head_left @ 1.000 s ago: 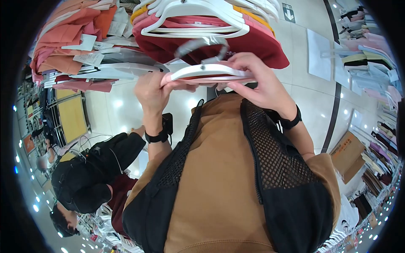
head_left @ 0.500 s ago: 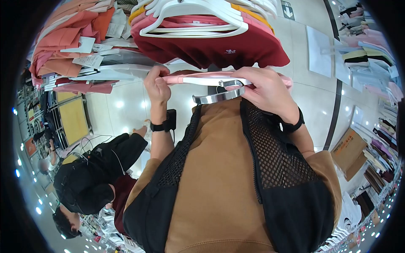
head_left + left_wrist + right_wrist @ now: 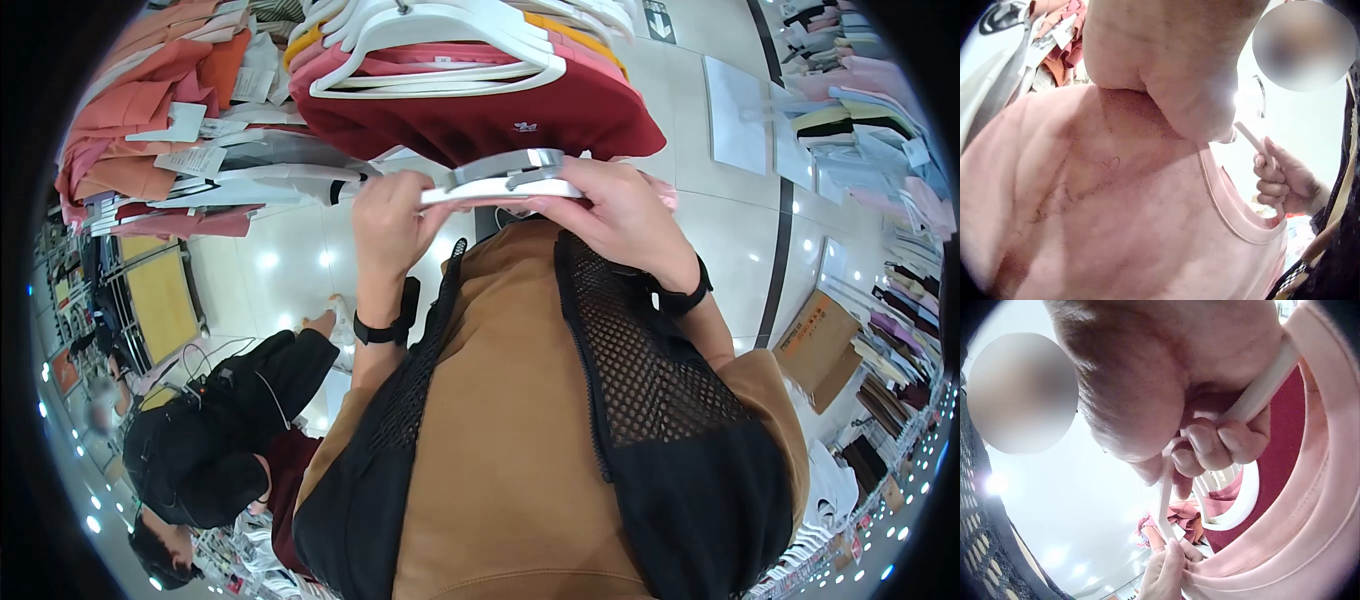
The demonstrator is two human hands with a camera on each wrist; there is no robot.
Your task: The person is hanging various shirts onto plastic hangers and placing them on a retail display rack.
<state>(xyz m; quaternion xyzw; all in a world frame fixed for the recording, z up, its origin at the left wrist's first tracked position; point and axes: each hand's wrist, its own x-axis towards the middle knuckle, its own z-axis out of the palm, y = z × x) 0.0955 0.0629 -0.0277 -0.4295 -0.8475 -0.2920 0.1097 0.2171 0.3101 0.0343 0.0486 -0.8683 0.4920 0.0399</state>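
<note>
A white hanger (image 3: 490, 190) with a flat silver hook (image 3: 515, 163) is held level in front of my chest, and a pink shirt (image 3: 1085, 200) hangs below it. My right hand (image 3: 620, 210) grips the hanger, its fingers curled round the white bar in the right wrist view. At the other end, my left hand (image 3: 392, 222) pinches the hanger together with the shirt's neckline (image 3: 1210, 569). Small script lettering (image 3: 1079, 187) runs across the shirt's front. Just beyond my hands hangs a dark red shirt (image 3: 480, 120) on another white hanger (image 3: 440, 60).
Coral and pink clothes (image 3: 150, 110) with paper tags hang at the left. A person in black (image 3: 220, 430) is close on my left. To the right are a cardboard box (image 3: 820, 345) and more clothing racks (image 3: 860, 120). Glossy tiles cover the floor (image 3: 260, 250).
The hanger has turned over: its hook swung toward my body half a second ago and now points away again. My left hand has shifted inward and closed on the hanger's end.
</note>
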